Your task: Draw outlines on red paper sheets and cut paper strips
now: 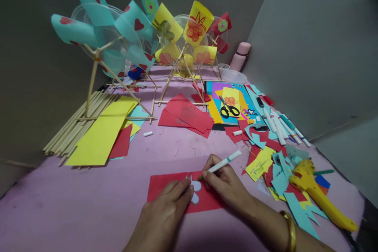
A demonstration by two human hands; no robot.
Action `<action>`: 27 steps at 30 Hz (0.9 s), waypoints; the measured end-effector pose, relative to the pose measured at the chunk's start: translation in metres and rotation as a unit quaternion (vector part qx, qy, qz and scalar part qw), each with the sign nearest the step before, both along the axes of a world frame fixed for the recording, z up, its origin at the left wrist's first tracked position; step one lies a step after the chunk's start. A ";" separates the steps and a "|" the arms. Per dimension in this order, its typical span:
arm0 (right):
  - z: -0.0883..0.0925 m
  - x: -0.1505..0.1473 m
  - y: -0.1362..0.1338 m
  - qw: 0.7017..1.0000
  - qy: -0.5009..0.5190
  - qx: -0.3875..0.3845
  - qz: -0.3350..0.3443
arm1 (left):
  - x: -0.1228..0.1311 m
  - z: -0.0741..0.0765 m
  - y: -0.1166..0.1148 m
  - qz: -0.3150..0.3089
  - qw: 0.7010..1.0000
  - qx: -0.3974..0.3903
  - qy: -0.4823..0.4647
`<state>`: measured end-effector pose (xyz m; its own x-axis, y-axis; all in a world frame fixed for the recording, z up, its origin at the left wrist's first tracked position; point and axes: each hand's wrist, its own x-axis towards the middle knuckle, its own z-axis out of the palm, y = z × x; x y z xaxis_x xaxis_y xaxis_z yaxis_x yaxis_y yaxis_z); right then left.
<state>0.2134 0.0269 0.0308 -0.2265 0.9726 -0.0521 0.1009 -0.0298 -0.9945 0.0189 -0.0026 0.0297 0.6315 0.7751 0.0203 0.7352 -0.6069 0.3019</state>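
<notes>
A red paper sheet (212,201) lies flat on the pink table near its front. On it sits a small pale butterfly-shaped cutout (195,186), partly covered by my fingers. My left hand (169,204) presses down on the cutout and the sheet, fingers stretched out and holding nothing. In my right hand (221,181) a white marker (226,161) is gripped, slanting up to the right. Its green tip is at the cutout's upper right edge.
Paper-and-stick pinwheel wheels (183,35) stand at the back. Yellow sheets (100,134) and bamboo sticks (73,122) lie left, red sheets (186,114) mid-table. Scissors (228,108) rest on a blue book (248,102). Paper scraps (280,179), several markers (280,126) and a yellow glue gun (321,197) crowd the right.
</notes>
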 end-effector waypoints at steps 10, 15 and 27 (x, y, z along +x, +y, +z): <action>0.002 0.013 -0.020 0.970 -0.162 0.171 0.065 | 0.004 0.004 -0.001 0.020 0.999 -0.034 -0.020; 0.002 0.010 -0.018 0.968 -0.165 0.181 0.057 | 0.002 -0.001 0.000 0.017 0.998 -0.026 -0.060; 0.003 0.010 -0.019 0.971 -0.153 0.177 0.052 | 0.004 0.005 0.001 0.018 0.999 -0.024 -0.042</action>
